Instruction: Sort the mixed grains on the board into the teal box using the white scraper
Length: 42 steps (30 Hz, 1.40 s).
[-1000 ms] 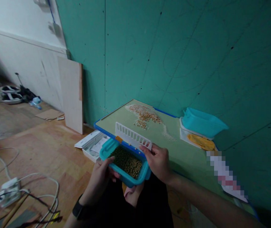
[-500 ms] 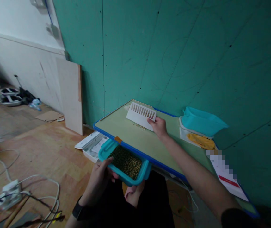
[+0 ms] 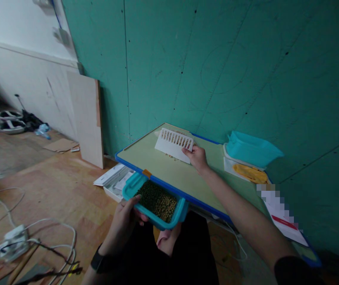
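Note:
My left hand grips the near rim of a teal plastic box filled with small green and yellowish beans, held just under the blue front edge of the low green table. My right hand reaches across the table and holds a white slotted plastic scraper upright on the tabletop. The scraper stands in front of a pile of tan beans, which it mostly hides; a few show at its lower edge.
A teal lid rests on a white tray with a yellow cloth at the table's right. A paper sheet lies nearer. White boxes, cables and a power strip lie on the wooden floor; a green wall stands behind.
My right hand carried the scraper from the table's front edge by the box out to the far side, setting it at the tan bean pile. The left hand kept the box still.

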Each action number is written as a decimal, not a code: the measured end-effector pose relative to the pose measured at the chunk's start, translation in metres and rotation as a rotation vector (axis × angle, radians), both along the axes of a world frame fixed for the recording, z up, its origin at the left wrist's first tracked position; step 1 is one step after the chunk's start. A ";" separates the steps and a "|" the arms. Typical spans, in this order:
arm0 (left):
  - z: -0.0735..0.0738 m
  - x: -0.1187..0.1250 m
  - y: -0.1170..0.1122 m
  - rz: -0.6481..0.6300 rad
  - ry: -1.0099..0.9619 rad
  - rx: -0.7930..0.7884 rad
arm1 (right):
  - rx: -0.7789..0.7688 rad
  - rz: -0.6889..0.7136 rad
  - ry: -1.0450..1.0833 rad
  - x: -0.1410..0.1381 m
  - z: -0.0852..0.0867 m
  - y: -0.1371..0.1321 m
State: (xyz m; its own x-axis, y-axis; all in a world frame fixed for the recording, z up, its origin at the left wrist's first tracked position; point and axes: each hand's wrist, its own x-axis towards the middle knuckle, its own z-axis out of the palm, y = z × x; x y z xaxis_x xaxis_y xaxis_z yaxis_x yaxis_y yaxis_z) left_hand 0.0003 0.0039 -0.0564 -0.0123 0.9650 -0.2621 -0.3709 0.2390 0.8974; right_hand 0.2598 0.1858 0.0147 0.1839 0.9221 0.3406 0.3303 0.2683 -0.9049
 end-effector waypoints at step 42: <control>-0.005 -0.001 0.003 -0.034 -0.028 -0.001 | 0.028 0.083 -0.246 0.042 0.015 -0.086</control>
